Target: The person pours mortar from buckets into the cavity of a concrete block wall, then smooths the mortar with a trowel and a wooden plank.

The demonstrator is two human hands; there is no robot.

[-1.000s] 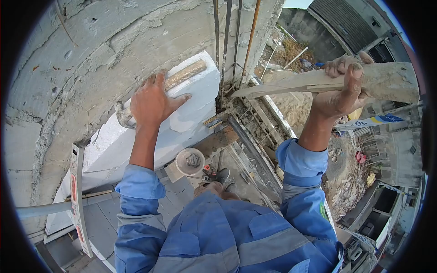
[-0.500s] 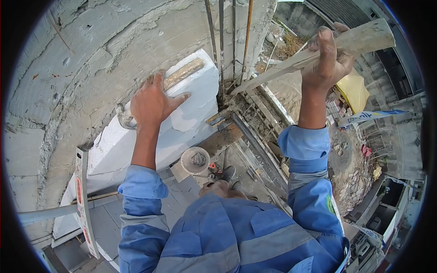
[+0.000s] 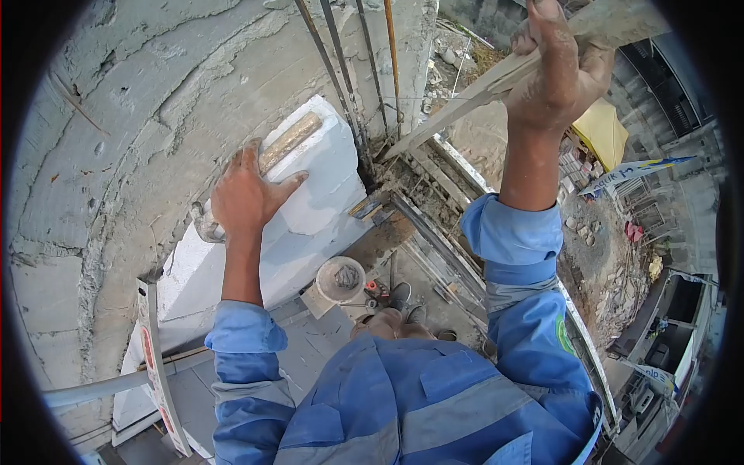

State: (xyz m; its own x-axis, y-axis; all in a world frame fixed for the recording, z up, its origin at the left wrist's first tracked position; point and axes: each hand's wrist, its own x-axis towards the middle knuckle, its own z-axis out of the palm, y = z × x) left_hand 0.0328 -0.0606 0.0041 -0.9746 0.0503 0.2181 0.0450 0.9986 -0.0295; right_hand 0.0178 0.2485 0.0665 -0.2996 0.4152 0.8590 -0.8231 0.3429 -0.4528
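Note:
My left hand (image 3: 246, 194) is clamped over the top edge of a white lightweight block (image 3: 310, 190), with the thumb spread on its near face. A hammer lies along that edge under the palm; its wooden handle (image 3: 291, 143) sticks out past my index finger and its metal head (image 3: 203, 222) shows on the other side. My right hand (image 3: 559, 70) is raised at the upper right, closed around a long, mortar-smeared wooden board (image 3: 465, 101). The board slants down to the left, its lower end beside steel bars (image 3: 391, 62) at the block's end.
A rough concrete wall (image 3: 147, 124) rises behind the blocks. A spirit level (image 3: 153, 353) leans at the lower left. On the floor by my feet stands a bucket (image 3: 340, 280) with grey material. Beyond the wall edge at right, the ground drops far below, with a yellow canopy (image 3: 603, 138).
My view has shifted slightly. My right hand and the board sit a little higher in view, the upper end now nearer the frame's top. My left hand stays on the block.

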